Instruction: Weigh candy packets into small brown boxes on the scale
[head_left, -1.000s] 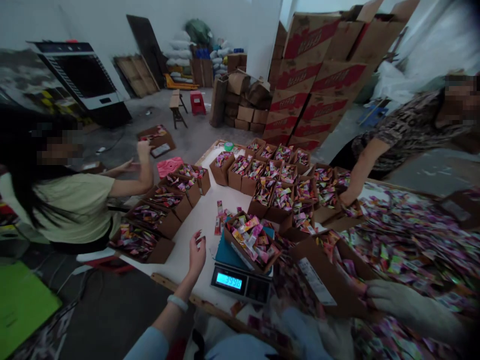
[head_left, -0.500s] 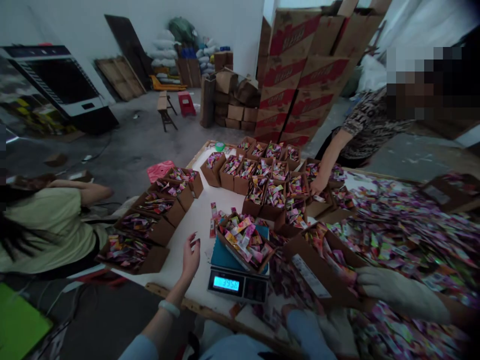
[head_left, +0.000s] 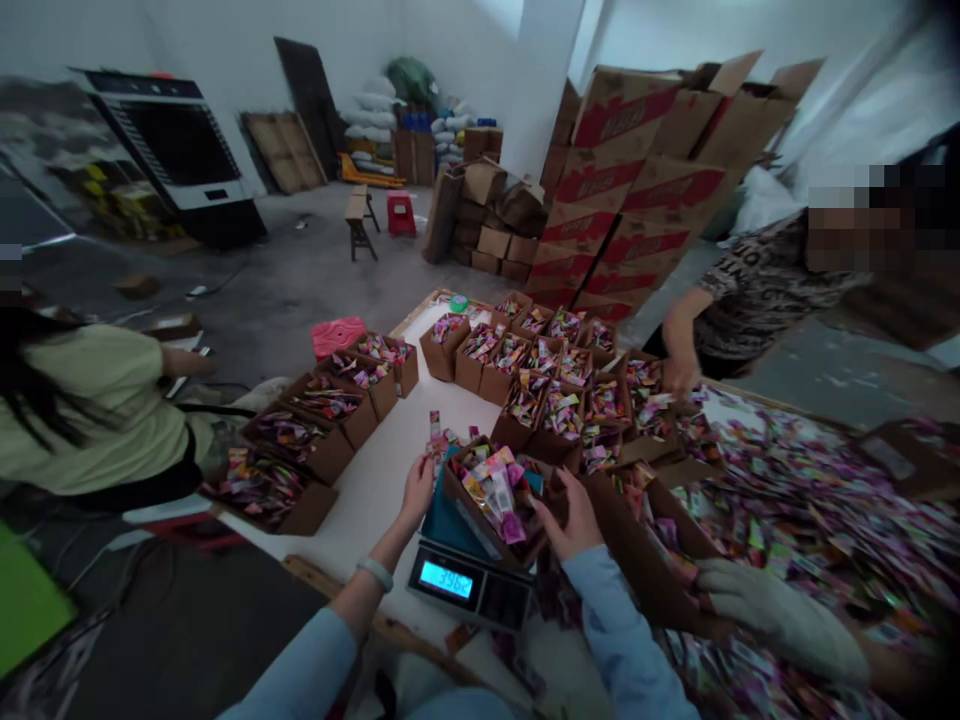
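A brown cardboard box (head_left: 480, 520) heaped with colourful packets sits on a blue tray on a digital scale (head_left: 469, 587) whose display is lit. My left hand (head_left: 418, 488) grips the box's left side. On the opposite side, my right hand (head_left: 574, 515) holds the box's right edge, fingers curled onto it. Both my sleeves are light blue.
Rows of filled brown boxes (head_left: 559, 385) cover the white table (head_left: 375, 480); more stand along its left edge (head_left: 300, 440). A big heap of loose packets (head_left: 810, 500) lies to the right. A gloved hand (head_left: 772, 610) holds an open box there. Two people work at the left and far right.
My left hand moved right from the bare table to the box on the scale. My right hand came up into view and took the box's other side. The display reading changed.
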